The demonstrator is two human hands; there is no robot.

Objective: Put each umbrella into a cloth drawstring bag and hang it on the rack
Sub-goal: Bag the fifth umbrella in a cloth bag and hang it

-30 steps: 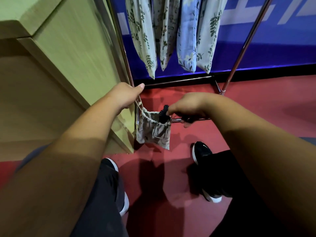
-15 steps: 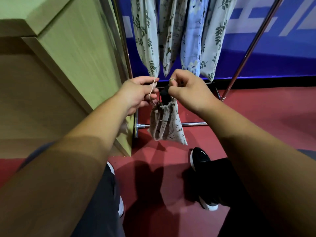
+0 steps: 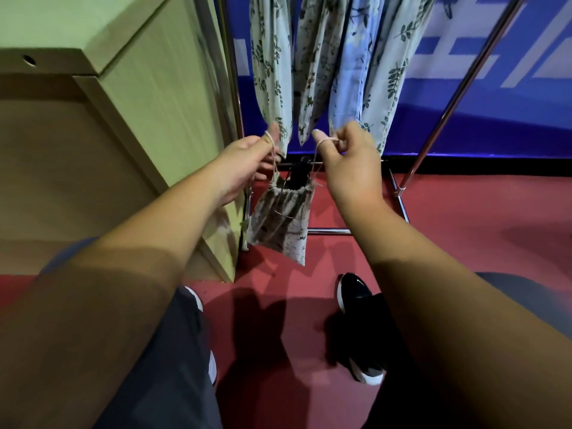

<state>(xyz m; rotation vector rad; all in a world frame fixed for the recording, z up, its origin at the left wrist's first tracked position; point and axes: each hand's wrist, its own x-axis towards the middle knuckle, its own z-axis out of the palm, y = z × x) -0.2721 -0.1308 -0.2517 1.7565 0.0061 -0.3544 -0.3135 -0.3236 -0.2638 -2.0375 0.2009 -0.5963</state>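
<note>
A small printed cloth drawstring bag (image 3: 280, 222) hangs in the air between my hands, its mouth gathered. The black handle of an umbrella (image 3: 299, 173) sticks out of the top. My left hand (image 3: 247, 162) pinches the left drawstring, which loops over its thumb. My right hand (image 3: 349, 159) pinches the right drawstring, looped over a raised fingertip. Behind them, several long leaf-print bags (image 3: 325, 72) hang from the metal rack (image 3: 458, 97).
A pale wooden cabinet (image 3: 161, 97) stands close on the left, touching the rack's left post. The rack's low crossbars (image 3: 328, 231) run just above the red floor. My black shoes (image 3: 356, 294) stand below. A blue wall banner is behind.
My hands have risen and drawn apart, pulling the drawstrings outward. The bag's mouth is gathered tighter round the umbrella handle, and the bag hangs higher in front of the rack.
</note>
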